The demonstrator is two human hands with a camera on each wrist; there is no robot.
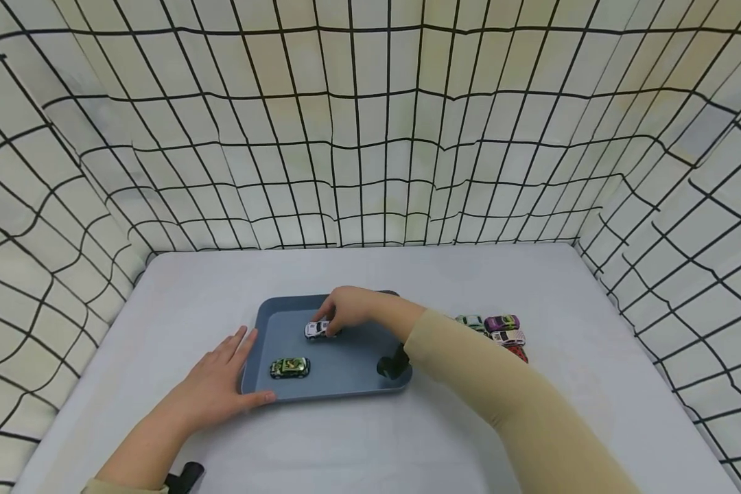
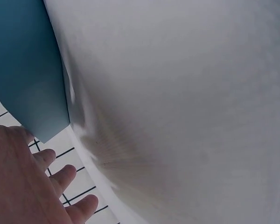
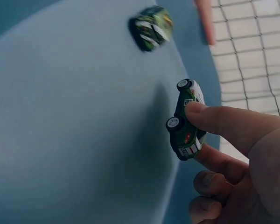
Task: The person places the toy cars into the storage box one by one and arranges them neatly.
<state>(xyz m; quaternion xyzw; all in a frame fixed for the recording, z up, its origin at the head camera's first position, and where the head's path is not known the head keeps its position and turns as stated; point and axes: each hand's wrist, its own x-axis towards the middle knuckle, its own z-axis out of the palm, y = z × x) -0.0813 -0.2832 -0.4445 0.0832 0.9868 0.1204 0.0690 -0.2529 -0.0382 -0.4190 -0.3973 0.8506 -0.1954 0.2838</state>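
Note:
A blue tray (image 1: 339, 377) lies on the white table. My right hand (image 1: 346, 312) reaches over it and pinches a small white toy car (image 1: 316, 329) that stands on the tray floor. In the right wrist view the fingers (image 3: 224, 123) clasp this white toy car (image 3: 185, 122) from its sides. A green toy car (image 1: 289, 368) stands apart near the tray's front left, and the green toy car (image 3: 152, 27) also shows in the right wrist view. My left hand (image 1: 222, 381) lies flat against the tray's left edge, thumb at the front corner; in the left wrist view the left hand (image 2: 32, 186) lies beside the tray (image 2: 23, 65).
Several toy cars (image 1: 497, 331) lie clustered on the table right of the tray. A small black object (image 1: 393, 363) sits at the tray's right front corner. Grid-patterned cloth walls (image 1: 370, 137) enclose the table on three sides.

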